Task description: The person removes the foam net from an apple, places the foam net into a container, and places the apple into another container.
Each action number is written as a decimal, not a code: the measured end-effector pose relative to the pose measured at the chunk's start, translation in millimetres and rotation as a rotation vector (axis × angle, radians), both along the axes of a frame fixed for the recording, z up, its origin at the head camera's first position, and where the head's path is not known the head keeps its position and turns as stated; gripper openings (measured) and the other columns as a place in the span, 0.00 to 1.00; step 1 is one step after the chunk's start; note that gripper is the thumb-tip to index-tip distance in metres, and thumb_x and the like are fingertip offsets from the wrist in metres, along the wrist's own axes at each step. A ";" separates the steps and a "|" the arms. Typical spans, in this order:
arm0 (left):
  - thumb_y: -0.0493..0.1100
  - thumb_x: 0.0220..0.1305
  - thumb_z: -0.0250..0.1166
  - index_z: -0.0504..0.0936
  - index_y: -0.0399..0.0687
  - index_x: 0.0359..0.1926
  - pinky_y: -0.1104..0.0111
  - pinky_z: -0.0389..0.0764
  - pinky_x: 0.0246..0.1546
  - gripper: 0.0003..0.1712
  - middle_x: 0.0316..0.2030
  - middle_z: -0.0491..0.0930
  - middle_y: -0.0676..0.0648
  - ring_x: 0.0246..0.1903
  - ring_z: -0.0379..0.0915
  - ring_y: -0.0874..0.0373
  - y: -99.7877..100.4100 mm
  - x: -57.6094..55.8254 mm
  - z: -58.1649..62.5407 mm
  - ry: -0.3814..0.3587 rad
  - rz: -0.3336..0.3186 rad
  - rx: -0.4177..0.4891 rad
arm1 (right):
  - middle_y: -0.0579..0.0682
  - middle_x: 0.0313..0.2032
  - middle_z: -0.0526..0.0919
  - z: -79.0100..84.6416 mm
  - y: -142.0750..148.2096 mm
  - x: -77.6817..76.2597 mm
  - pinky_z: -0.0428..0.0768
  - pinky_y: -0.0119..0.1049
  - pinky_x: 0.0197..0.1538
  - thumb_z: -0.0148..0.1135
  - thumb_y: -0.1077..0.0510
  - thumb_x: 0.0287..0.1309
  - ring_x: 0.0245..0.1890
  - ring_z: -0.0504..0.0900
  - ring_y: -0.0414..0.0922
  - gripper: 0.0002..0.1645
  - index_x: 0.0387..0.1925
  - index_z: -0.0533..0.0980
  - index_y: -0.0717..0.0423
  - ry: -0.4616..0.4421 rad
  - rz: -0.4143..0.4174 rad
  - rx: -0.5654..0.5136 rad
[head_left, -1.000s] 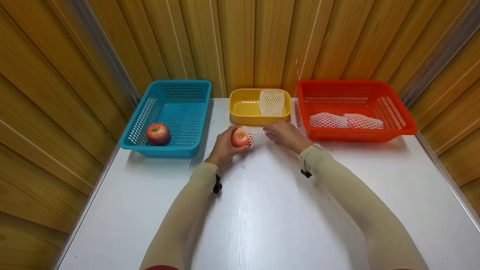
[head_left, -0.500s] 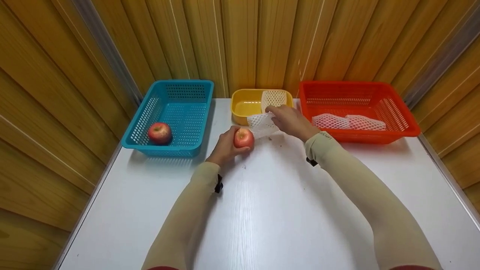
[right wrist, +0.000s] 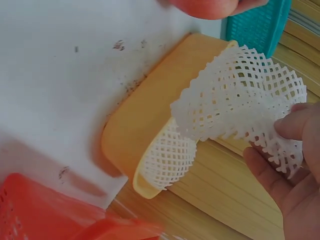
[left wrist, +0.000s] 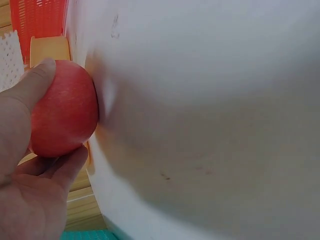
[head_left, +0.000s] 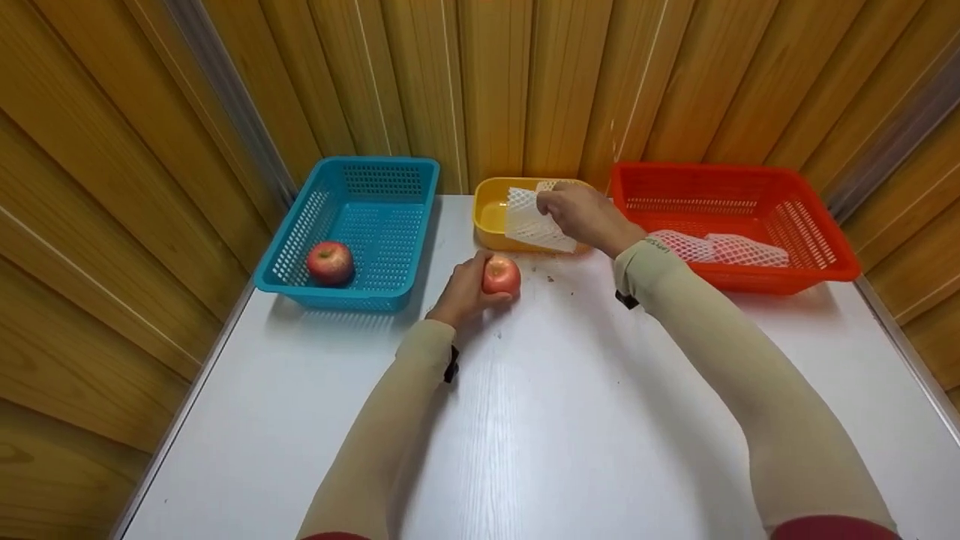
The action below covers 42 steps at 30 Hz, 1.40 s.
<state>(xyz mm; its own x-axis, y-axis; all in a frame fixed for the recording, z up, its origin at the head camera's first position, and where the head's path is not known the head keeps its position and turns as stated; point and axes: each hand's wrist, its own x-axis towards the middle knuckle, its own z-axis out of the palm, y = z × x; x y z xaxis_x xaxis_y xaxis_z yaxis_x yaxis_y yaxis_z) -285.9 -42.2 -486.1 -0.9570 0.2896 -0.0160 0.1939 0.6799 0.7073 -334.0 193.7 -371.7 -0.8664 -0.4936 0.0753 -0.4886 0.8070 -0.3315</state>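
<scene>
My left hand (head_left: 466, 291) grips a bare red apple (head_left: 502, 277) on the white table, thumb and fingers round its sides; in the left wrist view the apple (left wrist: 67, 110) sits against the tabletop. Over the yellow box (head_left: 491, 236) my right hand (head_left: 589, 216) pinches a white foam net sleeve (head_left: 534, 223) by one end. That net (right wrist: 240, 95) hangs loosely spread in the right wrist view. Inside the box lies a second foam net (right wrist: 171, 155), partly hidden by the right hand in the head view.
At the left stands a blue basket (head_left: 345, 298) with one red apple (head_left: 330, 262) in it. A red basket (head_left: 772, 279) at the right holds net-wrapped fruit (head_left: 746, 250). Wooden panels (head_left: 495, 90) rise behind the table, and small dark specks (head_left: 550, 279) mark its surface.
The foam net came away from the apple, and my right hand carried it up and back over the yellow box. The left hand keeps its grip on the apple; the head view shifted slightly.
</scene>
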 end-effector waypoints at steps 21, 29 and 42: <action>0.51 0.54 0.80 0.67 0.48 0.66 0.58 0.72 0.67 0.44 0.59 0.79 0.42 0.58 0.73 0.49 0.6 -5.4 4.2 -0.007 0.012 -0.046 | 0.59 0.51 0.86 -8.6 -18.5 -52.7 0.84 0.45 0.45 0.60 0.64 0.66 0.39 0.81 0.53 0.17 0.54 0.84 0.61 -0.037 -0.138 -0.349; 0.49 0.54 0.81 0.67 0.51 0.67 0.58 0.71 0.67 0.44 0.59 0.78 0.44 0.58 0.72 0.51 -0.1 -6.4 1.1 -0.042 0.038 0.001 | 0.57 0.54 0.85 -25.0 -26.7 -65.0 0.84 0.43 0.47 0.62 0.61 0.68 0.44 0.82 0.51 0.19 0.58 0.82 0.58 -0.104 -0.209 -0.448; 0.50 0.54 0.81 0.67 0.50 0.66 0.58 0.73 0.65 0.44 0.57 0.80 0.42 0.57 0.74 0.50 2.1 -3.5 1.9 -0.014 0.028 -0.038 | 0.61 0.57 0.81 -54.6 -42.4 -76.2 0.81 0.48 0.54 0.64 0.62 0.67 0.53 0.79 0.54 0.22 0.62 0.79 0.61 -0.226 -0.306 -0.498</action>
<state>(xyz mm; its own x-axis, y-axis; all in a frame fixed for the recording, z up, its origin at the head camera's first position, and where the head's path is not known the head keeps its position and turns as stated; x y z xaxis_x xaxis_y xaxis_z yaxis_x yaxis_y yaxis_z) -289.4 -40.1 -484.2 -0.9643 0.2618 -0.0402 0.1647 0.7114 0.6833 -410.1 151.3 -426.4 -0.9844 -0.1734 0.0306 -0.1335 0.6215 -0.7720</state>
